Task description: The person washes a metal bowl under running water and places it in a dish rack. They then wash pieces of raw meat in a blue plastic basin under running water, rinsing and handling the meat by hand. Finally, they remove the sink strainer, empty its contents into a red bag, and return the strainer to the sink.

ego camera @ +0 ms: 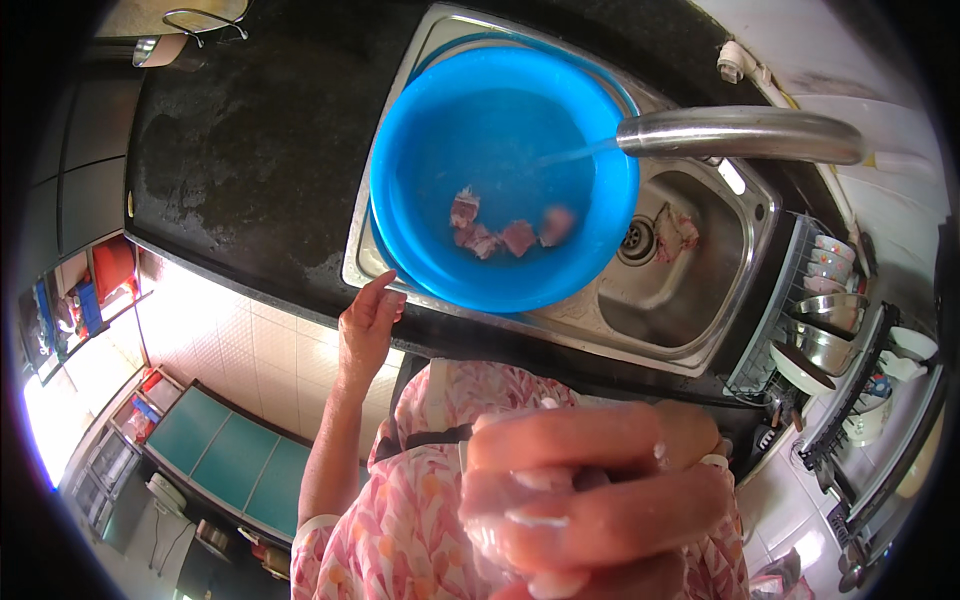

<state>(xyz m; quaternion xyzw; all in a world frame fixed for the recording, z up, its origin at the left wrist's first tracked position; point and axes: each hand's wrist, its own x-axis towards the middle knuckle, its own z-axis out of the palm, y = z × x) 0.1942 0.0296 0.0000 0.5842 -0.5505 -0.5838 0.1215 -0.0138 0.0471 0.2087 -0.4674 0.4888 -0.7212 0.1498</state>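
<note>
My right hand point(592, 495) is raised close to the camera, wet, its fingers curled; whether something lies inside them cannot be told. My left hand point(373, 304) hovers at the sink's front edge, fingers loosely bent, holding nothing that shows. Beyond it a blue plastic basin point(386, 180) rests on the stainless steel sink point(559, 326). Several pieces of raw meat point(517, 238) lie in its water. From the metal faucet point(739, 133) a thin stream runs into the basin. A pale, reddish scrap point(676, 232) lies beside the drain point(637, 240) in the right bowl.
A dark countertop point(247, 172) extends left of the sink. On the right stands a dish rack point(776, 307) with bowls point(831, 259) and metal basins point(825, 349). White pipes point(772, 86) run along the wall behind the faucet. Teal cabinets point(232, 457) stand at the lower left.
</note>
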